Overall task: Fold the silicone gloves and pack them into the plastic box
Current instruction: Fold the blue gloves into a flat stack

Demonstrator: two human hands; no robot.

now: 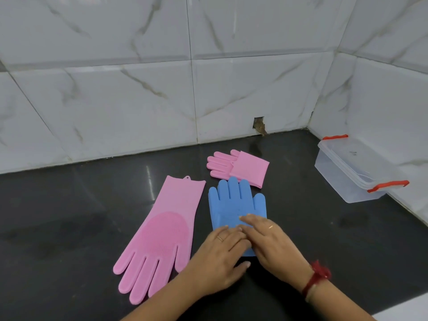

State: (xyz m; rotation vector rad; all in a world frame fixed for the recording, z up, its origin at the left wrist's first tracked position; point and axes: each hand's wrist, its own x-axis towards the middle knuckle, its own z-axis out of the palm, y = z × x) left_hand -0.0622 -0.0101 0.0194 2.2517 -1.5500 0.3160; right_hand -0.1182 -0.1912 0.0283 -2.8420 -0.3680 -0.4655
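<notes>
Blue glove (234,205): left hand (222,253), right hand (271,239) press flat on it, grip released, fingers extended.

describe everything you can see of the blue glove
The blue glove looks like matte silicone and lies flat on the black counter, its five fingers spread and pointing toward the tiled wall. Its cuff end is hidden under both hands: the left hand and right hand press flat on it. Its fingertips reach the folded pink glove; whether they touch is unclear.
</notes>
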